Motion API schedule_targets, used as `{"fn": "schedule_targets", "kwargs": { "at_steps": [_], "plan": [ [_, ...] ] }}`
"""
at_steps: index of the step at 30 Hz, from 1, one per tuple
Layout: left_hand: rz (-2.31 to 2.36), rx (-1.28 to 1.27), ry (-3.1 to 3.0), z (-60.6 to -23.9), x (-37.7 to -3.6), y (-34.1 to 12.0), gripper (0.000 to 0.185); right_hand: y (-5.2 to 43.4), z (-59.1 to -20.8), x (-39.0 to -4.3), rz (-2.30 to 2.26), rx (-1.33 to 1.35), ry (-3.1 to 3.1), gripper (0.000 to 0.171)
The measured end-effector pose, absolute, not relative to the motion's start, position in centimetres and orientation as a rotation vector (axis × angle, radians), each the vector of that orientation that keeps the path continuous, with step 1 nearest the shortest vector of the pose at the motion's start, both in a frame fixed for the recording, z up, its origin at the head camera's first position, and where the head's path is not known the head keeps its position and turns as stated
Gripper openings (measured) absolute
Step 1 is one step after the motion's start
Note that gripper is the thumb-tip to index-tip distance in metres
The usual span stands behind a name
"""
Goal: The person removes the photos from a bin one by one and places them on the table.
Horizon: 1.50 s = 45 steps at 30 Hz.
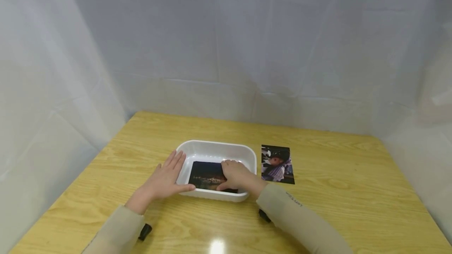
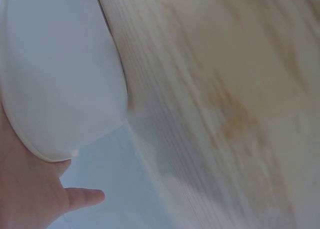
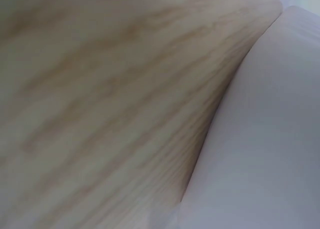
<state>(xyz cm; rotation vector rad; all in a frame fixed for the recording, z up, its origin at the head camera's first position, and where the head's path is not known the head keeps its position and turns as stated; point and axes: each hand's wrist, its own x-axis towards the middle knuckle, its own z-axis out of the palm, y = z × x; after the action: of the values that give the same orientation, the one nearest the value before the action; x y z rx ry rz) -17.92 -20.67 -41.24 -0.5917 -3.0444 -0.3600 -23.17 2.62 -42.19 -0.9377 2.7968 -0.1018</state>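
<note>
On the wooden table (image 1: 335, 191), one white tray (image 1: 215, 150) holds one dark photo (image 1: 206, 175), pinched seemingly by the right hand (image 1: 236, 175); left hand (image 1: 164, 179) spread; second photo (image 1: 277, 164) beside.

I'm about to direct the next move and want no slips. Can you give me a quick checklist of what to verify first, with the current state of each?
1. Dark photo lies inside the white tray: ok.
2. Right hand rests on that photo: ok; actual grip cannot tell.
3. Left hand steadies the tray's left rim, fingers straight: ok.
4. Second photo lies flat on the table, right of the tray: ok.
5. Photo flat on the tray floor: cannot tell.
</note>
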Motion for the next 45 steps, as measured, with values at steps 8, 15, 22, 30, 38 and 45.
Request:
{"fn": "schedule_targets", "kwargs": {
  "at_steps": [8,15,22,30,38,45],
  "plan": [
    [-0.356,-0.586,-3.041,-41.2,-17.9,-20.7,0.102,2.5,-42.0,-23.2,-0.096,-0.881,2.816,0.079],
    [-0.358,-0.591,-3.038,-41.1,-17.9,-20.6,0.102,2.6,-41.7,-23.2,-0.121,-0.937,2.89,0.064],
    [-0.371,-0.592,-3.036,-40.9,-17.7,-20.6,0.101,2.6,-41.5,-23.3,-0.224,-0.998,3.001,0.057],
    [-0.354,-0.588,-3.042,-40.9,-17.6,-20.6,0.1,3.1,-41.4,-23.5,-0.338,-1.091,3.123,0.037],
    [-0.371,-0.59,-3.044,-41.0,-17.7,-20.5,0.098,3.2,-41.0,-23.3,-0.422,-1.135,3.165,0.028],
    [-0.377,-0.608,-3.036,-41.0,-17.7,-20.7,0.099,3.2,-40.4,-23.1,-0.557,-1.154,3.174,0.022]
  ]
}}
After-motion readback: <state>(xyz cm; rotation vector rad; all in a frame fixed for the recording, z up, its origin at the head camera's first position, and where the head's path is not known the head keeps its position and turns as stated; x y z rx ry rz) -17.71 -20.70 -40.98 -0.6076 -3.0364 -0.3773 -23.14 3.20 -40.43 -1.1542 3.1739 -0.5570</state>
